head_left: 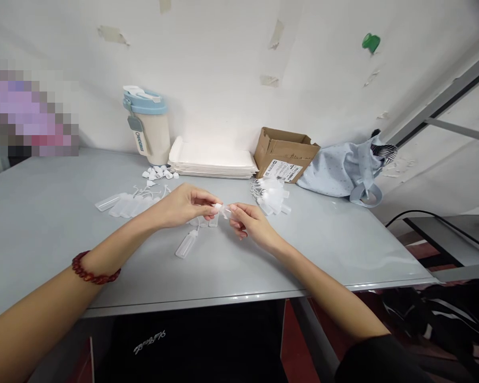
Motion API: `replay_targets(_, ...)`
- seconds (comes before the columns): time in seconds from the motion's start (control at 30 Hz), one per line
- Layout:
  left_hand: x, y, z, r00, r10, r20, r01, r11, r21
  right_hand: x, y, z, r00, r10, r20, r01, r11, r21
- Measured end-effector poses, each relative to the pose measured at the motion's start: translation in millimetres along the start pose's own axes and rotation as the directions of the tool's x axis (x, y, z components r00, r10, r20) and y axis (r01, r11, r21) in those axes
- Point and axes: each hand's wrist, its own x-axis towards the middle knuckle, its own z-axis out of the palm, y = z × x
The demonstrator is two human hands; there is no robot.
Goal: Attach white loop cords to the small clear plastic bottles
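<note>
Over the middle of the table, my left hand (182, 205) pinches a small white cap (217, 207) between thumb and fingers. Facing it, my right hand (255, 223) is closed on a small clear plastic bottle (226, 211), mostly covered by the fingers. Cap and bottle meet between the fingertips; whether they are joined I cannot tell. One loose small bottle (187, 244) with a white cord lies below the left hand. More bottles are partly hidden behind that hand. A row of flat translucent bottles (130, 205) lies to the left, and a heap of bottles (272, 197) with cords to the right.
Several white caps (158, 173) are piled before a cream tumbler (158, 133) with a blue lid. Along the wall stand a stack of white sheets (213, 162), an open cardboard box (285, 154) and a light blue cloth bag (339, 167). The grey table's (239, 282) front edge is near.
</note>
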Motion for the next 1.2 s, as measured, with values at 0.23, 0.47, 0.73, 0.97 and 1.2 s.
replay_targets(0.23, -0.8, 0.5, 1.0, 0.994, 0.061, -0.086, -0.059, 0.998, 0.028, -0.1, -3.7, -0.8, 0.999, 0.025, 0.026, -0.028, 0.996, 0.090)
replay_targets(0.47, -0.7, 3.8, 2.8, 0.996, -0.029, -0.082, 0.017, 0.989, -0.144, -1.0, -1.3, 2.8, 0.997, -0.071, -0.028, 0.071, 0.997, -0.002)
replay_targets(0.73, -0.2, 4.6, 3.9, 0.977, -0.205, 0.058, 0.213, 0.939, -0.271, -3.3, 7.3, 2.1, 0.948, -0.311, -0.063, 0.247, 0.849, -0.466)
replay_targets(0.97, 1.3, 5.6, 18.1, 0.976, -0.205, 0.078, 0.218, 0.937, -0.273, -3.7, 15.2, 6.3, 0.925, -0.377, 0.057, 0.261, 0.519, -0.814)
replay_targets(1.2, 0.5, 3.7, 28.0, 0.985, -0.150, 0.083, 0.167, 0.948, -0.270, -4.1, 17.9, 6.7, 0.917, -0.399, -0.003, 0.183, 0.428, -0.885)
